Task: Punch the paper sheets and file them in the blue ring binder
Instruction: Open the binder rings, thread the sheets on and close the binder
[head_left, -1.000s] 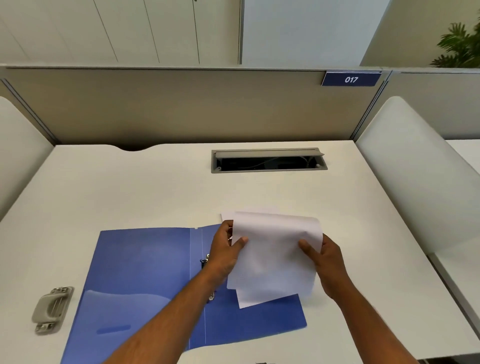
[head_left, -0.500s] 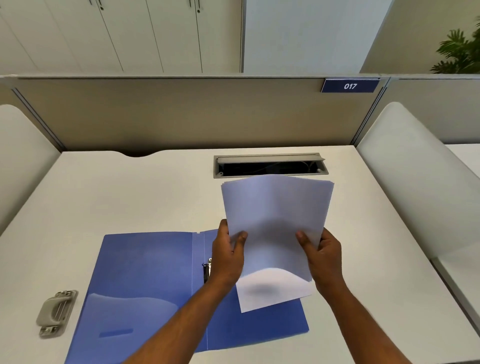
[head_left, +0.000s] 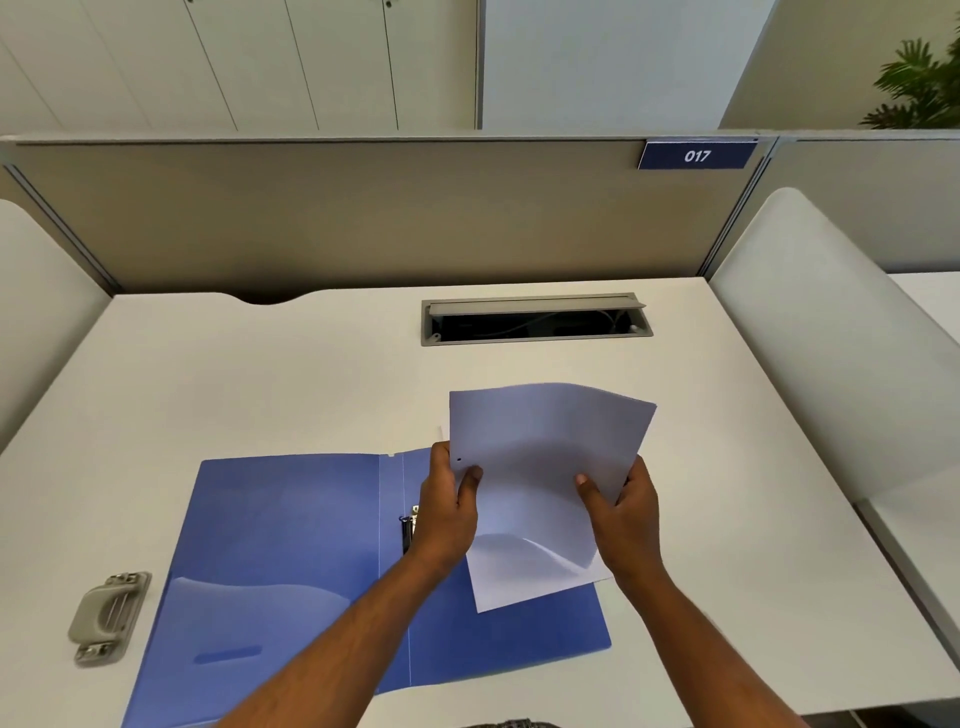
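Both hands (head_left: 540, 512) clasping paper sheets (head_left: 540, 467)

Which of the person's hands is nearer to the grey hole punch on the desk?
Left. The left hand grips the paper sheets over the binder's spine, on the hole punch side; the right hand holds their far edge.

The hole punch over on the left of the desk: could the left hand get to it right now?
Probably not at once. The left hand is gripping the paper sheets together with the right hand. The desk between it and the hole punch looks bare, so once it lets go, likely yes.
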